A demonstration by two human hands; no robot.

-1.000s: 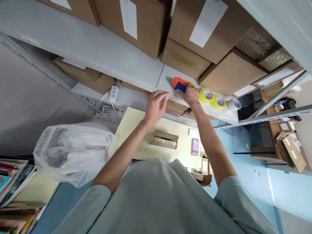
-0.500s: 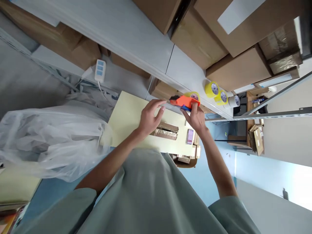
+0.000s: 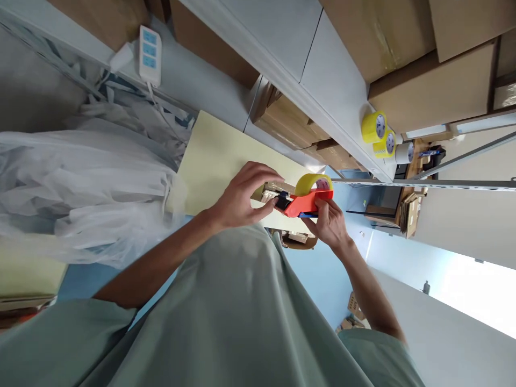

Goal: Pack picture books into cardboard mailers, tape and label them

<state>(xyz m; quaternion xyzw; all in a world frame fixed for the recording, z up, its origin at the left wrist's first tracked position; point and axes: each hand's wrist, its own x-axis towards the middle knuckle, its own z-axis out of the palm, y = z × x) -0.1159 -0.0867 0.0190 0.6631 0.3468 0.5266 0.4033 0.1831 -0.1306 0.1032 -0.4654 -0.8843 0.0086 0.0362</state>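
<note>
My right hand [image 3: 328, 221] is wrapped round the handle of a red tape dispenser [image 3: 301, 204] with a blue part underneath. A yellow roll of tape [image 3: 307, 184] sits in the dispenser, which is raised above the cream table [image 3: 217, 156]. My left hand [image 3: 248, 194] is open at the dispenser's black front end, thumb and fingers apart. Its thumb tip appears to touch that end. Behind the hands and dispenser, a taped cardboard box [image 3: 269, 192] lies mostly hidden on the table.
Yellow tape rolls [image 3: 374, 127] and a white roll [image 3: 404, 153] stand on the shelf [image 3: 342, 86] with cardboard boxes [image 3: 431, 97]. A white power strip [image 3: 150, 56] hangs at upper left. Clear plastic wrapping [image 3: 88, 199] bulges left of the table. An open carton [image 3: 300, 242] stands below the table edge.
The tape dispenser has come down and nearer my body, turning so its yellow roll shows. My left hand has moved to its front end. The camera view has shifted.
</note>
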